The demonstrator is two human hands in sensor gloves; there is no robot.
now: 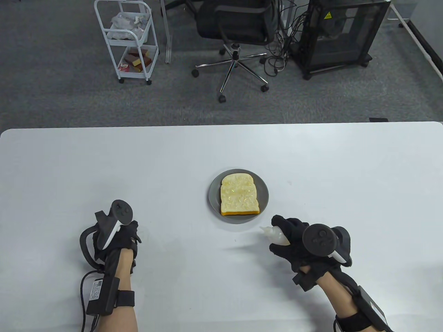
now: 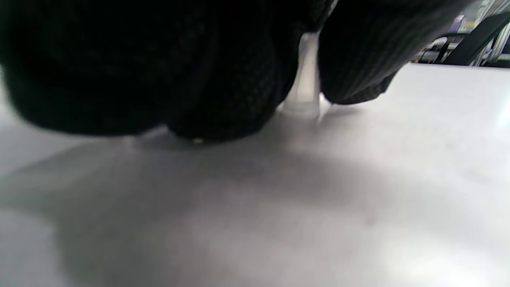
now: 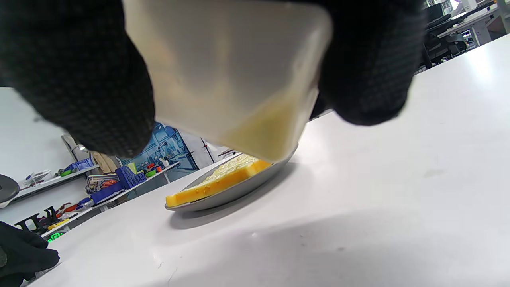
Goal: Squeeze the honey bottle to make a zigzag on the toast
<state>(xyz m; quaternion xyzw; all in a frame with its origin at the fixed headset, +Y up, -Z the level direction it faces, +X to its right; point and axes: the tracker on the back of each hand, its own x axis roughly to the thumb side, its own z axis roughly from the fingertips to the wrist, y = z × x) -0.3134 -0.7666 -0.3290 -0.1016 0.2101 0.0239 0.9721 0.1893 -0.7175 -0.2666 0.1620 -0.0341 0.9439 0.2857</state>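
Observation:
A slice of toast [image 1: 238, 193] with glossy streaks on top lies on a grey plate [image 1: 214, 200] at the table's middle. My right hand [image 1: 277, 234] grips a translucent honey bottle [image 1: 275, 236] just right of and in front of the plate, held above the table with its nozzle pointing left. In the right wrist view the bottle [image 3: 231, 79] fills the top between my fingers [image 3: 79, 79], with the toast [image 3: 223, 177] and plate [image 3: 239, 193] beyond. My left hand [image 1: 133, 238] rests on the table at the front left, pinching a small clear cap [image 2: 305, 99] that touches the tabletop.
The white table [image 1: 346, 173] stretches wide around the plate. Beyond its far edge stand a white cart [image 1: 128, 41], an office chair [image 1: 235, 27] and a black cabinet [image 1: 339, 34]. My left glove shows in the right wrist view [image 3: 24, 255].

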